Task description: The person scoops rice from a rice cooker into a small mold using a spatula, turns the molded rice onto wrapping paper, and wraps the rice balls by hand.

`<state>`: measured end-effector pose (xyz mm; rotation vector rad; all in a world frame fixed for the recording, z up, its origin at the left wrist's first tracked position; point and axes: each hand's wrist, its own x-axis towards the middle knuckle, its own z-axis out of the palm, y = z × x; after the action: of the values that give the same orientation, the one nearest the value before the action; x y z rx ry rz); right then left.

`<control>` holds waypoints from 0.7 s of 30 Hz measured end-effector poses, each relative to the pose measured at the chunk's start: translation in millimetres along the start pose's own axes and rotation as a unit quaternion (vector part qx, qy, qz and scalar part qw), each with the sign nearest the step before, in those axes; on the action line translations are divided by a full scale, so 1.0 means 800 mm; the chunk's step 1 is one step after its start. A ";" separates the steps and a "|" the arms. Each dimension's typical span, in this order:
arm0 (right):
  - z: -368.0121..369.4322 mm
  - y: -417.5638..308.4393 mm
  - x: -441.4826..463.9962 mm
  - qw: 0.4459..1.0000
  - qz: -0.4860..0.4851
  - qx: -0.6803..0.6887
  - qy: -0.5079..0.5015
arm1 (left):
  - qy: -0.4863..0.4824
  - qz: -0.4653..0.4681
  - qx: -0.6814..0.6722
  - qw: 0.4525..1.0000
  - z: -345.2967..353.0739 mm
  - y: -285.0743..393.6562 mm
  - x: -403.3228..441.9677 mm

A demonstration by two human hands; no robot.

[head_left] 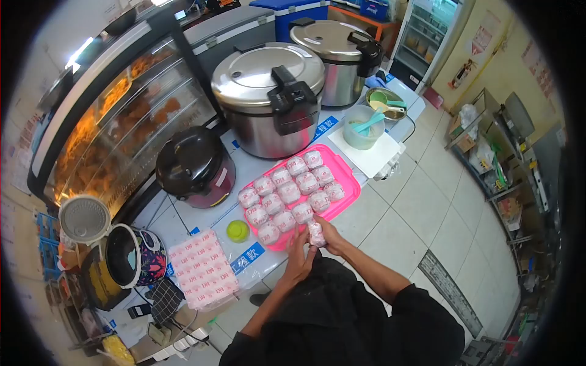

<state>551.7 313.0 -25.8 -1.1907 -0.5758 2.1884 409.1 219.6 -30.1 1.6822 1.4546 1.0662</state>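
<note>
Both my hands hold one paper-wrapped bundle (316,234) just off the near edge of a pink tray (345,177). My left hand (297,255) is closed on its left side, and my right hand (331,236) grips it from the right. On the tray sit several round bundles (289,193) in white paper with red print, laid in rows. Left of the tray are a small green cup (237,230) and a stack of printed wrapping paper (203,268).
Two large steel cookers (265,79) (329,43) and a dark rice cooker (194,165) stand behind the tray. A tub with utensils (364,128) is at the right. A heated display case (134,110) fills the left. Shelves (506,177) line the right wall.
</note>
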 end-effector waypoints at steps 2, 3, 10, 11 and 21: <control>-0.024 -0.039 -0.009 0.996 0.024 -0.080 0.016 | 0.029 0.014 0.045 0.998 0.019 0.022 0.029; -0.031 -0.056 -0.009 0.996 0.029 -0.083 0.013 | 0.033 0.009 0.046 0.998 0.025 0.029 0.047; -0.039 -0.109 0.005 0.984 -0.002 0.047 -0.172 | -0.007 -0.240 -0.282 0.929 -0.003 0.030 0.116; -0.037 -0.115 0.006 0.983 0.003 0.046 -0.180 | -0.002 -0.243 -0.278 0.930 -0.009 0.027 0.120; -0.055 -0.151 0.023 0.970 -0.052 -0.215 -0.100 | 0.024 -0.260 -0.325 0.909 -0.017 0.037 0.142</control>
<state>615.3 418.7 14.0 -1.1189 -1.2185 2.1707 415.3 326.8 19.7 0.7488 1.2697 1.1134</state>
